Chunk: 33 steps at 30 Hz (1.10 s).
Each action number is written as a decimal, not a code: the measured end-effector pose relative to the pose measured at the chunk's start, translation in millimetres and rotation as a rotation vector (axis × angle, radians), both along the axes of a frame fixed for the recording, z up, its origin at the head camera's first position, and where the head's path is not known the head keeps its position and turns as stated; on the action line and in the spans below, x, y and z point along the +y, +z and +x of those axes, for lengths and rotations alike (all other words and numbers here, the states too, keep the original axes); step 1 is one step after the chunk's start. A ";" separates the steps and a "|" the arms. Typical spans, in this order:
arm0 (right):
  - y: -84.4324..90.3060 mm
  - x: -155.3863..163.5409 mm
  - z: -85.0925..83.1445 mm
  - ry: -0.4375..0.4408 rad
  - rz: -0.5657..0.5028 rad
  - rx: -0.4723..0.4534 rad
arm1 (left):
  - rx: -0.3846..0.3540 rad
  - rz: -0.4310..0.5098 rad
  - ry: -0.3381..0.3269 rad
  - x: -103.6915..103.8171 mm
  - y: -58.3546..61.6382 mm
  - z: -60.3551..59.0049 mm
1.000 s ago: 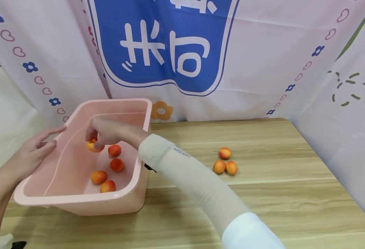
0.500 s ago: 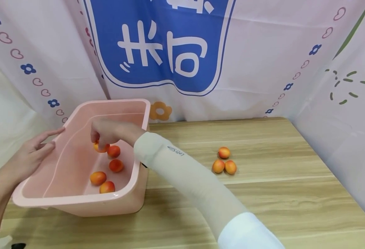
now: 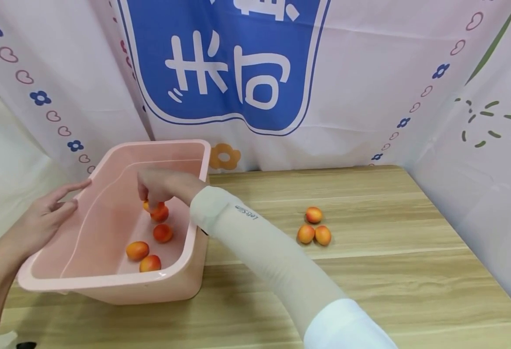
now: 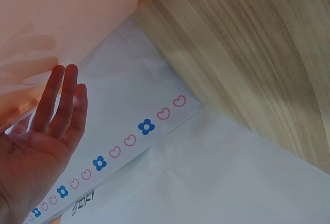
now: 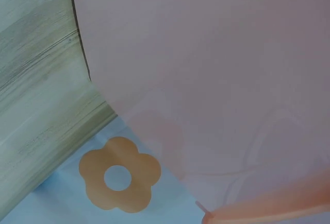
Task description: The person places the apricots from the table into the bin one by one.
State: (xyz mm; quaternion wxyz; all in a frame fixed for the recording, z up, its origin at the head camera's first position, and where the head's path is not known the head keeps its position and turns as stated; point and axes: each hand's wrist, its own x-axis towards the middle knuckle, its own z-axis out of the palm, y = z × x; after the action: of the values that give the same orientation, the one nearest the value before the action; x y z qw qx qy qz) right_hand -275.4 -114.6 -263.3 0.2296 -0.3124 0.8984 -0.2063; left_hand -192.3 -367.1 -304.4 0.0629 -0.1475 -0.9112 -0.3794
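A pink plastic tub (image 3: pixel 107 287) stands on the left of the wooden table (image 3: pixel 369 271). My right hand (image 3: pixel 151 203) reaches into it, and its curled fingers pinch an orange apricot (image 3: pixel 146 206) low over the tub floor, right beside another apricot (image 3: pixel 161 214). Three more apricots (image 3: pixel 163 232) lie nearer the front wall. My left hand (image 3: pixel 70 196) is open, its straight fingers (image 4: pixel 62 95) against the outside of the tub's left wall (image 4: pixel 67 18). The right wrist view shows only the tub wall (image 5: pixel 216 69), not the hand.
Three apricots (image 3: pixel 314 214) lie together on the table right of the centre. A printed cloth backdrop (image 3: pixel 369 97) closes the back and both sides, and an orange flower (image 5: pixel 118 175) is printed on it behind the tub.
My right hand has carried the apricot rightwards inside the tub, up to the apricot lying there. The left hand has stayed on the tub wall.
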 end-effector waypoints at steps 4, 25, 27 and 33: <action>0.2 2.1 -1.2 -0.015 0.018 0.005 | 0.002 -0.014 0.007 0.9 0.5 0.0; 7.2 27.1 7.1 0.130 -0.037 0.080 | 0.009 0.035 -0.021 3.9 2.8 2.6; 8.5 30.7 9.5 0.155 -0.056 0.099 | 0.011 0.032 -0.019 3.5 2.6 2.5; 14.1 44.7 16.6 0.246 -0.110 0.159 | 0.017 0.041 -0.021 4.1 1.2 2.3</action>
State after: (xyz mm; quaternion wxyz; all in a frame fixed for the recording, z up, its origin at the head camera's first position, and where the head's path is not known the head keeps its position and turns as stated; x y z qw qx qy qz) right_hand -258.8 -69.9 -249.3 0.1637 -0.4476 0.8561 -0.1999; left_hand -190.0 -363.0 -303.3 0.0695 -0.1589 -0.9011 -0.3974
